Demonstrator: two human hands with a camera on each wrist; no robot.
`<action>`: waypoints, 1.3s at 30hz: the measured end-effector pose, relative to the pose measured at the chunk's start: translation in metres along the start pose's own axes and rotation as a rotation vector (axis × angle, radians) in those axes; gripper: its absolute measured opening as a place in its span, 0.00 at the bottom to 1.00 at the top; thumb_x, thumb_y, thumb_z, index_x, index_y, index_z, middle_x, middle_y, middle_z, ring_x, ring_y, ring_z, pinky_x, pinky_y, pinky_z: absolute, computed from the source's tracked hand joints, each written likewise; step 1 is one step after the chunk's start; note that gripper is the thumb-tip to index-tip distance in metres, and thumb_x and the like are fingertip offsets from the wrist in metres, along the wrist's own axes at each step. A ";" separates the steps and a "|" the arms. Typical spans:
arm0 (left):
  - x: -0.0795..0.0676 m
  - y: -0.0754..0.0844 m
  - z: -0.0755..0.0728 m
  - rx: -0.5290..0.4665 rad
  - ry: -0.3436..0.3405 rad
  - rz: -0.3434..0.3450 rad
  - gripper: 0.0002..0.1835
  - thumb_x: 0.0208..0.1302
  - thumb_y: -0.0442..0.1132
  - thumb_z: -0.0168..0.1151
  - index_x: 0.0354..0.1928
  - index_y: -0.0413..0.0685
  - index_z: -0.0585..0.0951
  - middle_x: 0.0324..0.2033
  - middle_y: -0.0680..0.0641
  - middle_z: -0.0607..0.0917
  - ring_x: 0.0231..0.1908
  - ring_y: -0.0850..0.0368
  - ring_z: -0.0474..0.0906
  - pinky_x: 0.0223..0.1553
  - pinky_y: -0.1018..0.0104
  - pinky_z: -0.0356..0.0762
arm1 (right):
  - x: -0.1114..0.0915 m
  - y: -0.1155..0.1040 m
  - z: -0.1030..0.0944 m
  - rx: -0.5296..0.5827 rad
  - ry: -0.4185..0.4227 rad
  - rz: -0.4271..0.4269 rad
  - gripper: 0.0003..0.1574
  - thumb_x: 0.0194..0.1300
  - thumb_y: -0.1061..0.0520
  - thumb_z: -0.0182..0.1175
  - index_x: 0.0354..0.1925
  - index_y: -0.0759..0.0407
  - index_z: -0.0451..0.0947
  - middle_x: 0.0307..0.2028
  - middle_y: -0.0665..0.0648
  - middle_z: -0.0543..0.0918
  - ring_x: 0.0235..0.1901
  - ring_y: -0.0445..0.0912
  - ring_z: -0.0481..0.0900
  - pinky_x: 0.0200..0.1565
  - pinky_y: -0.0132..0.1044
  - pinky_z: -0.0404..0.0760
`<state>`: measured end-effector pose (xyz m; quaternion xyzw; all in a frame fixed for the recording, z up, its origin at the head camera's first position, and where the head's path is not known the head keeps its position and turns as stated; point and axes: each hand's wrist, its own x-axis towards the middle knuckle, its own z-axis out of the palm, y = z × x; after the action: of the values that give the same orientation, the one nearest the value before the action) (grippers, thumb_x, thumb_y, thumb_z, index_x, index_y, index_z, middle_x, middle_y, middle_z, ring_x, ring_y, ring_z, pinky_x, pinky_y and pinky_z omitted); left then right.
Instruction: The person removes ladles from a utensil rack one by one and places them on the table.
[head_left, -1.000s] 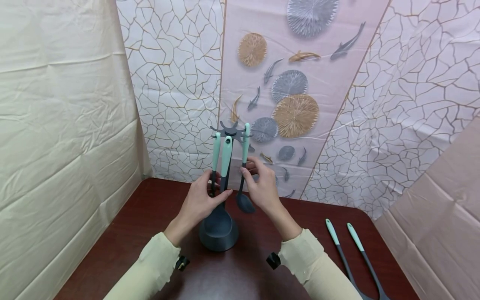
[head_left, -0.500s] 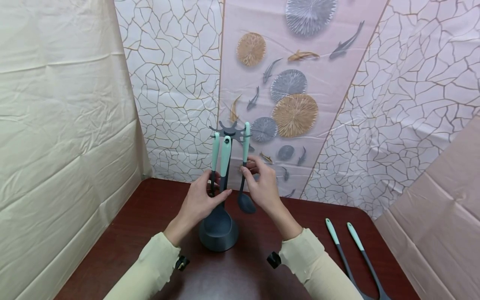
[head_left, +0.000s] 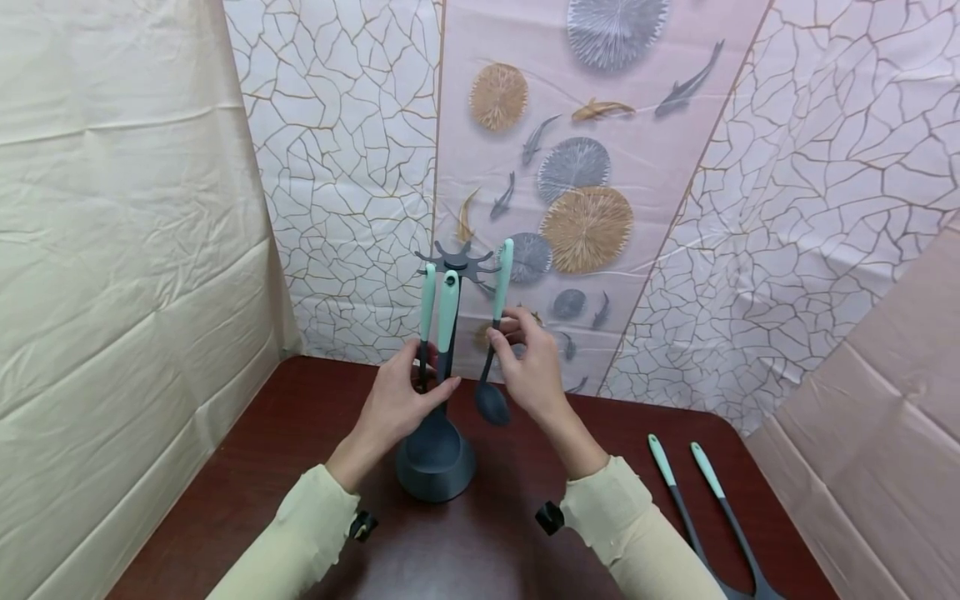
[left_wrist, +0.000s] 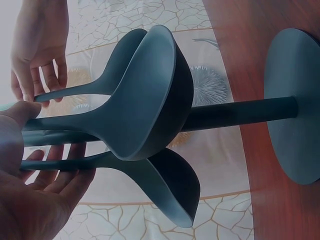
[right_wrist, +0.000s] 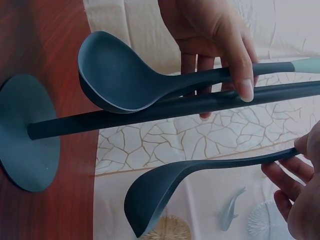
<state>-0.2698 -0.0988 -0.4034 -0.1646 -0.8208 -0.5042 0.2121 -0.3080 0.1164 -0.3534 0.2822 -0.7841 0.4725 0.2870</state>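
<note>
A dark utensil stand [head_left: 456,264] with a hooked top and round base rises from the table. My left hand [head_left: 392,396] grips around its pole and the ladle shafts, thumb across the front. Two mint-handled utensils hang there: a front ladle [head_left: 447,312] with a deep bowl, and another [head_left: 427,304] on the left, its bowl visible in the left wrist view. My right hand [head_left: 531,367] pinches the dark shaft of a third, smaller ladle [head_left: 492,404] between thumb and fingers. Its mint handle top stands just right of the hooks, and its lip looks pointed in the right wrist view.
Two more mint-handled utensils [head_left: 663,458] lie on the dark red table [head_left: 300,433] at the right, their heads cut by the frame edge. Patterned cloth hangs behind the table and plain cloth [head_left: 150,250] hangs at the sides.
My right hand has drawn the small ladle to the right, so its handle top has come away from the hook. My left hand has kept its place on the stand.
</note>
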 end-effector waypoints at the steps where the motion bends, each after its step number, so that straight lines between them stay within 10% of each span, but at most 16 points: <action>1: 0.000 0.000 0.000 0.001 -0.001 0.000 0.22 0.67 0.50 0.76 0.53 0.53 0.75 0.39 0.48 0.81 0.31 0.56 0.83 0.35 0.60 0.85 | 0.000 0.000 -0.001 -0.002 0.005 0.000 0.15 0.76 0.61 0.65 0.58 0.57 0.81 0.40 0.58 0.89 0.36 0.48 0.88 0.42 0.48 0.85; 39: 0.002 -0.003 0.005 0.002 0.022 -0.003 0.22 0.67 0.53 0.75 0.53 0.53 0.76 0.37 0.50 0.80 0.30 0.56 0.82 0.33 0.58 0.83 | 0.001 0.002 -0.013 -0.027 0.021 -0.018 0.16 0.76 0.59 0.66 0.59 0.57 0.81 0.38 0.55 0.89 0.37 0.48 0.88 0.41 0.49 0.83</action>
<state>-0.2745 -0.0953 -0.4069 -0.1577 -0.8191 -0.5057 0.2203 -0.3079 0.1285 -0.3492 0.2803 -0.7848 0.4620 0.3035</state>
